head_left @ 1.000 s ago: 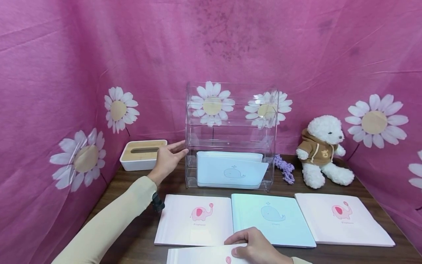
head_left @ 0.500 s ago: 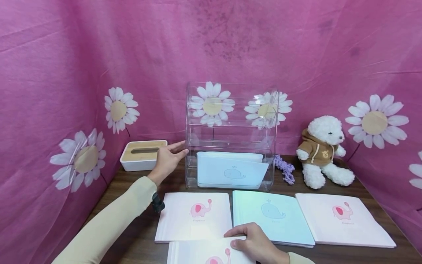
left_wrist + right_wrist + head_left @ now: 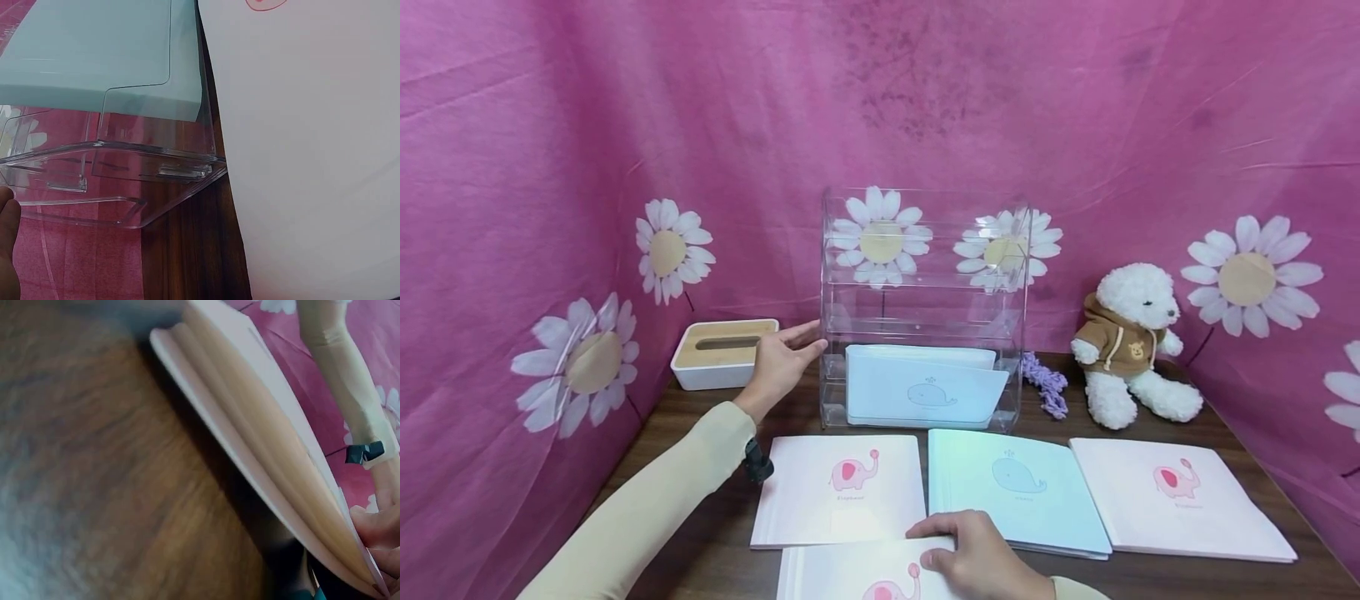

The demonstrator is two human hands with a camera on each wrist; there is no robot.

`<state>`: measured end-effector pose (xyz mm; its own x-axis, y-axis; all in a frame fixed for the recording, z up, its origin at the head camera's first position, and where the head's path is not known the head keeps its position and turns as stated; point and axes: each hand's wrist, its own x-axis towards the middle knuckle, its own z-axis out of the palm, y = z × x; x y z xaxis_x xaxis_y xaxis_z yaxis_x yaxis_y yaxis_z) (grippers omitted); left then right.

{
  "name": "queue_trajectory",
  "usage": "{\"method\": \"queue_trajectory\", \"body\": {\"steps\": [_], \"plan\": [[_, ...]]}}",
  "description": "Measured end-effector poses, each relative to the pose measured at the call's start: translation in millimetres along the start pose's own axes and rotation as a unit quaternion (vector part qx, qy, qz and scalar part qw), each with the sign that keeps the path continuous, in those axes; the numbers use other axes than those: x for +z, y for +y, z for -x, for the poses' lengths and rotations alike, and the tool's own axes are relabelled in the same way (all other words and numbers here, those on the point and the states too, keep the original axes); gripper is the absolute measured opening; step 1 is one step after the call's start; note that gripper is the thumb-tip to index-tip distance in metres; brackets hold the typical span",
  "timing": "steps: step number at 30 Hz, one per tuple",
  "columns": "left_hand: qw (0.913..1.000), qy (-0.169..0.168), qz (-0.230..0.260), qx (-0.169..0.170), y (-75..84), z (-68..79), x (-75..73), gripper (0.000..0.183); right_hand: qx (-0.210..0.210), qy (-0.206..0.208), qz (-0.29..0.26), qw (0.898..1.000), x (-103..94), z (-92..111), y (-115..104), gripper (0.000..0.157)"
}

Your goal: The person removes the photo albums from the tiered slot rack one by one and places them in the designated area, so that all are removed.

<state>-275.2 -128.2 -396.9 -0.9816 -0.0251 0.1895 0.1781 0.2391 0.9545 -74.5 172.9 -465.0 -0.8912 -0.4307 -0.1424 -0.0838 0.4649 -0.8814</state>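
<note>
My right hand [image 3: 981, 554] pinches the right edge of a pink elephant booklet [image 3: 850, 575] at the bottom of the head view, thumb on its cover. Seen edge-on in the right wrist view, this booklet [image 3: 262, 444] is raised off the wood, its pages slightly fanned. My left hand [image 3: 778, 362] touches the left side of a clear tiered rack [image 3: 921, 300] with extended fingers. Pale blue whale booklets [image 3: 925, 396] stand in its lowest tier, the front one leaning. Before the rack lie a pink elephant booklet [image 3: 842, 500], a blue whale booklet [image 3: 1018, 492] and another elephant booklet [image 3: 1180, 508].
A white tissue box [image 3: 722, 354] with a wooden lid stands left of the rack. To the right are a purple knitted piece [image 3: 1045, 383] and a white teddy bear [image 3: 1135, 346] in a brown hoodie. Pink flowered cloth [image 3: 775, 125] surrounds the brown table [image 3: 696, 525].
My right hand has brought the front elephant booklet a little farther into view, toward the rack. The left elephant and middle whale booklets have shifted slightly away from me. My left hand stays put.
</note>
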Motion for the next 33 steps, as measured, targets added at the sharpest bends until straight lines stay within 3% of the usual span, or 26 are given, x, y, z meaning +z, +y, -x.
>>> {"method": "queue_trajectory", "body": {"steps": [6, 18, 24, 28, 33], "plan": [[1.0000, 0.001, -0.004, 0.001, 0.8, 0.6, -0.3, 0.043, -0.041, 0.008, 0.041, 0.998, -0.8, 2.6, -3.1, 0.021], [0.9999, 0.001, 0.009, 0.011, 1.0, 0.6, 0.5, 0.043, -0.049, 0.008, 0.068, 0.996, -6.4, 4.5, -5.3, 0.026], [0.9999, 0.000, 0.014, 0.009, 2.5, 1.2, 0.4, 0.043, -0.095, 0.031, 0.093, 0.991, -8.1, 4.5, -4.9, 0.028], [0.9999, -0.001, 0.009, 0.006, 3.0, 1.4, 0.3, 0.043, -0.120, 0.047, 0.072, 0.989, -8.7, 2.4, -3.5, 0.030], [1.0000, 0.000, -0.002, 0.003, 3.0, 1.8, 0.0, 0.043, -0.177, 0.079, 0.052, 0.980, -12.5, -2.8, -3.4, 0.034]]}}
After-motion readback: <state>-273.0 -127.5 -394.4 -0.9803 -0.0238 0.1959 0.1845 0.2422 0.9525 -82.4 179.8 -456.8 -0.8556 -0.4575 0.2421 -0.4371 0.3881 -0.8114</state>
